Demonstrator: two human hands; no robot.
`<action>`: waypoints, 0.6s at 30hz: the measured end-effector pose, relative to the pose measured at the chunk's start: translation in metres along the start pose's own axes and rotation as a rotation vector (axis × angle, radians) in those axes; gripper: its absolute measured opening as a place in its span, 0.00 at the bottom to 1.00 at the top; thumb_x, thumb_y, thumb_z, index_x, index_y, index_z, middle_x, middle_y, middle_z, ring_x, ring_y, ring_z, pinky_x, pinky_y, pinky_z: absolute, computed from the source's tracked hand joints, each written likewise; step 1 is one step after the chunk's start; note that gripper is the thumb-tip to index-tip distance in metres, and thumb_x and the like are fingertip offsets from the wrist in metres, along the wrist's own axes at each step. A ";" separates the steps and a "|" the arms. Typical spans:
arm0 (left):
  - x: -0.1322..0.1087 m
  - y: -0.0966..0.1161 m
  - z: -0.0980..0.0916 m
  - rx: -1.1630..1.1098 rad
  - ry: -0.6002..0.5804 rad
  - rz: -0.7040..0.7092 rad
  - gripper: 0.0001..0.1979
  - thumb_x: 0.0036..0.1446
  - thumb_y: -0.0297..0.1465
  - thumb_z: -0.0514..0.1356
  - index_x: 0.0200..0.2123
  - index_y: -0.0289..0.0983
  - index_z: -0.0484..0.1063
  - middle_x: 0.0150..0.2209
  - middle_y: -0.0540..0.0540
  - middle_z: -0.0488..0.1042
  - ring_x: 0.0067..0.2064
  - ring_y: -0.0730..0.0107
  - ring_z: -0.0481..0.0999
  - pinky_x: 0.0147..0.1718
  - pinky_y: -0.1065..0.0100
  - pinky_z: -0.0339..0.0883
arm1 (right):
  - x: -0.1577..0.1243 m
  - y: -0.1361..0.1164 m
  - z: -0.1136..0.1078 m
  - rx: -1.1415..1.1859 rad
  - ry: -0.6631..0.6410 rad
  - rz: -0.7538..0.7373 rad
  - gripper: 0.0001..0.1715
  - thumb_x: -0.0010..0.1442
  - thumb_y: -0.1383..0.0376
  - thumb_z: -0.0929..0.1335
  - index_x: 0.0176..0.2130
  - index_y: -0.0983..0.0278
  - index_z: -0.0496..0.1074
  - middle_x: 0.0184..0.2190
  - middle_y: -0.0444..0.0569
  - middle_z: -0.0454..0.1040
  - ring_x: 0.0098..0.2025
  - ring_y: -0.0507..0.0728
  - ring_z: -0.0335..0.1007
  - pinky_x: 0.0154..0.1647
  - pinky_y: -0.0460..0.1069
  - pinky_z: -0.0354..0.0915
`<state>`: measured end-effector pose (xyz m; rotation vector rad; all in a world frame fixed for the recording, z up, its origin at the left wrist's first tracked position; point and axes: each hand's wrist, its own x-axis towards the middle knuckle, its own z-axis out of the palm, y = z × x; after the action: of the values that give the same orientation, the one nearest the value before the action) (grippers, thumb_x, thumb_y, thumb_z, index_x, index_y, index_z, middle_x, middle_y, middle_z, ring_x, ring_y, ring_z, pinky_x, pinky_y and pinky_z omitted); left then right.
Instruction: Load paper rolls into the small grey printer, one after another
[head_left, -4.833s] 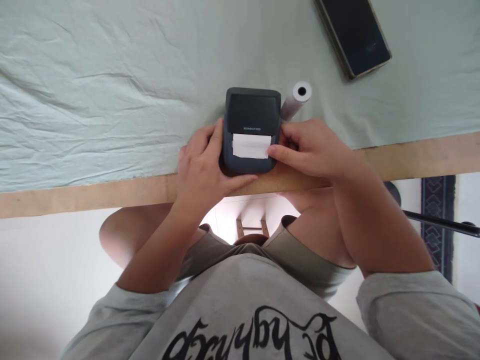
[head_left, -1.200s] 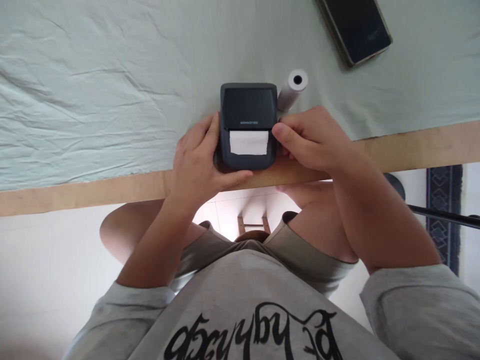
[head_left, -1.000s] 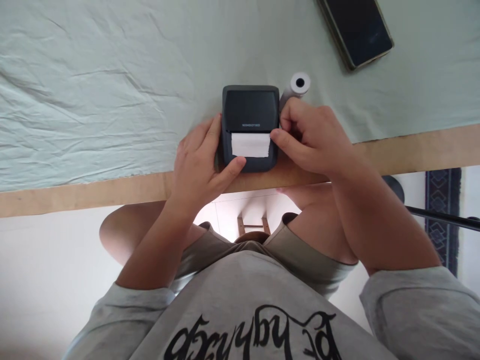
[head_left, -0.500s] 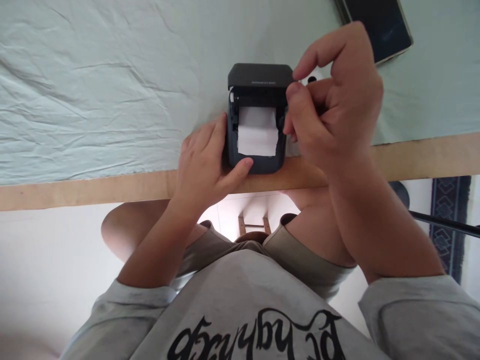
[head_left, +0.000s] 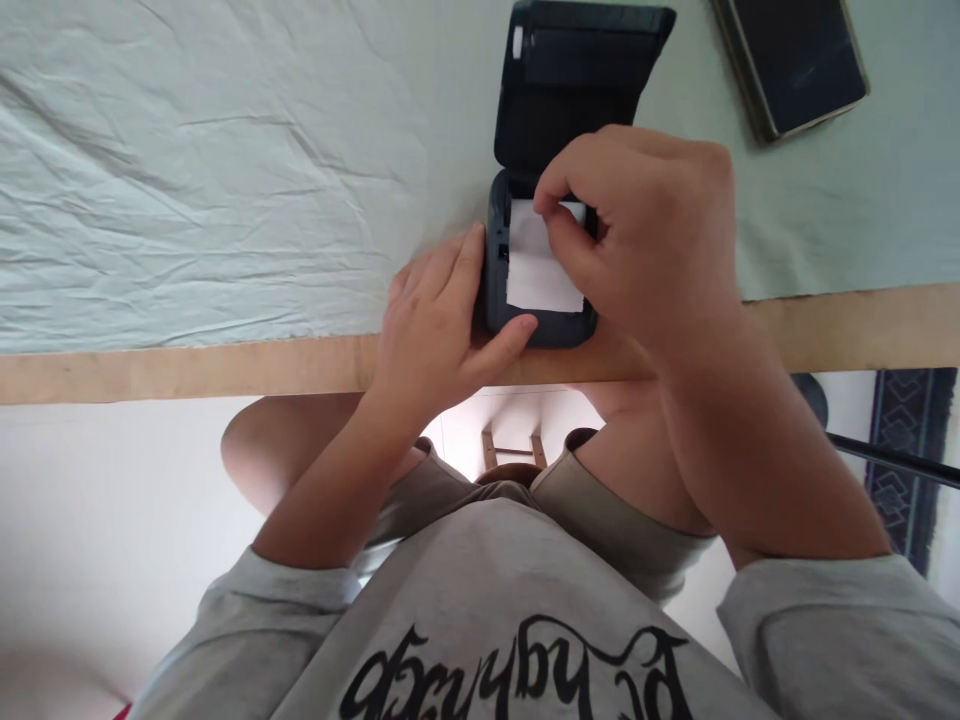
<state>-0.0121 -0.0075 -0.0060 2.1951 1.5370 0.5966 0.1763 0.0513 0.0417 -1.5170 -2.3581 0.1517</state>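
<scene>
A small dark label printer [head_left: 499,300] sits at the near edge of the table, its lid [head_left: 577,90] swung fully open and lying back. A white paper roll with a loose strip [head_left: 536,275] lies in its open bay. My left hand [head_left: 439,325] grips the printer's left side, thumb on its front corner. My right hand [head_left: 645,240] reaches into the bay from above, thumb and forefinger pinched on the top of the paper roll. The spare paper roll is hidden behind my right hand.
A pale green cloth [head_left: 210,170] covers the table, leaving a bare wooden strip [head_left: 150,370] along the near edge. A dark phone [head_left: 795,55] lies face up at the far right. My lap and grey shirt are below the table edge.
The printer's lid went from shut to fully open, lifted by my right hand. That hand then dropped into the bay and pinched the paper. My left hand kept hold of the printer's side.
</scene>
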 end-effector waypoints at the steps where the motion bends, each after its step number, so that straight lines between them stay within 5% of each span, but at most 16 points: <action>1: 0.000 0.000 0.000 0.001 0.000 0.002 0.42 0.67 0.59 0.46 0.69 0.33 0.58 0.62 0.30 0.71 0.63 0.38 0.71 0.61 0.45 0.63 | 0.003 -0.003 -0.003 -0.047 -0.083 0.041 0.14 0.62 0.69 0.65 0.42 0.60 0.79 0.36 0.44 0.80 0.37 0.57 0.74 0.33 0.51 0.55; 10: -0.001 -0.001 0.004 -0.010 0.021 0.000 0.43 0.67 0.62 0.43 0.69 0.35 0.59 0.62 0.31 0.71 0.64 0.38 0.70 0.62 0.46 0.61 | 0.023 -0.015 -0.026 -0.267 -0.458 0.121 0.21 0.63 0.63 0.67 0.55 0.52 0.74 0.45 0.54 0.80 0.45 0.71 0.78 0.39 0.59 0.69; 18: -0.001 0.000 -0.001 -0.024 0.001 0.011 0.44 0.69 0.58 0.32 0.70 0.34 0.59 0.63 0.30 0.71 0.63 0.43 0.71 0.61 0.49 0.61 | 0.033 -0.014 -0.030 -0.268 -0.494 0.075 0.16 0.60 0.64 0.69 0.48 0.54 0.77 0.47 0.54 0.79 0.48 0.76 0.78 0.43 0.67 0.73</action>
<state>-0.0128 -0.0083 -0.0056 2.1871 1.5115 0.6161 0.1621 0.0722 0.0804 -1.8699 -2.7935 0.2632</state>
